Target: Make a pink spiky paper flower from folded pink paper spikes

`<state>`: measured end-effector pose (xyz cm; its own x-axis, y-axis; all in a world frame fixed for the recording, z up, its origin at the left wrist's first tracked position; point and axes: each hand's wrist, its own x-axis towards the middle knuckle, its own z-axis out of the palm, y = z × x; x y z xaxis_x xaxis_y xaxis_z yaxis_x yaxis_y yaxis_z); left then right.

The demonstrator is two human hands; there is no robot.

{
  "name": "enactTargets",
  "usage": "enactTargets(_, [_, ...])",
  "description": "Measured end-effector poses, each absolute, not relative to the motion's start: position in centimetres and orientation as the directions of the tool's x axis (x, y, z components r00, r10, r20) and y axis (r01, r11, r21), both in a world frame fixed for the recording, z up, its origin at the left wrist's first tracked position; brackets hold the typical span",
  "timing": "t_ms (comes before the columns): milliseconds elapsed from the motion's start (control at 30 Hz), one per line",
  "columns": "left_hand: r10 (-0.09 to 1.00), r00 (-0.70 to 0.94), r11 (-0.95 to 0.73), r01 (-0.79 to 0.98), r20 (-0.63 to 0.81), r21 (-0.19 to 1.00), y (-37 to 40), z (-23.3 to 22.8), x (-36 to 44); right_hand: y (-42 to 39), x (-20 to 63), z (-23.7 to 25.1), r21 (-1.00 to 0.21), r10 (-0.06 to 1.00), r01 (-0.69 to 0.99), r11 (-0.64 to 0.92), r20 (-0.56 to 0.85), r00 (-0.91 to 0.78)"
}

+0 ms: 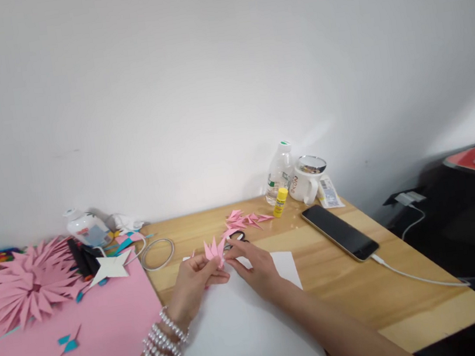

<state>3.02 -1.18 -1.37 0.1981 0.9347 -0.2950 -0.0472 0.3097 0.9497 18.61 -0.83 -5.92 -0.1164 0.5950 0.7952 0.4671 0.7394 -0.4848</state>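
Note:
Pinched in my left hand is a pink folded-paper piece, its several points fanning upward. My right hand closes thumb and fingers at the right side of that same piece. Both hands are above a white sheet of paper on the wooden table. Just behind the fingers lies a pair of scissors with dark handles, its blades partly covered by my right hand. Farther back is a small pile of loose pink folded-paper pieces. A yellow glue stick stands to their right.
On the left, a large pink paper flower and a white paper star lie on pink paper. A plastic bottle, a white mug and a phone with its white cable are at right.

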Motion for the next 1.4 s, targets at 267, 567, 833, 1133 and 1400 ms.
enactTargets(267, [0.931, 0.197, 0.316, -0.011, -0.308, 0.949, -1.00, -1.74, 2.89, -0.74, 18.55, -5.87, -0.439, 0.600, 0.517, 0.735, 0.776, -0.194])
enactTargets(567, [0.934, 0.228, 0.277, 0.023, -0.275, 0.960, -1.01, -1.75, 3.02, -0.67, 18.64, -5.83, -0.596, 0.706, 0.425, 0.681, 0.689, -0.166])
enactTargets(833, [0.933, 0.224, 0.277, 0.048, -0.281, 0.960, -1.10, -1.85, 3.22, -0.95, 18.29, -5.86, -0.594, 0.734, 0.485, 0.642, 0.658, -0.166])
enactTargets(1133, [0.915, 0.222, 0.336, 0.045, -0.337, 0.941, -1.15, -1.47, 3.00, -1.01, 18.65, -5.24, -0.716, 0.791, 0.356, 0.600, 0.598, -0.131])
enactTargets(1400, [0.908, 0.252, 0.340, 0.017, -0.333, 0.940, -1.15, -1.07, 3.07, -0.74, 18.70, -5.38, -0.755, 0.804, 0.292, 0.587, 0.588, -0.095])
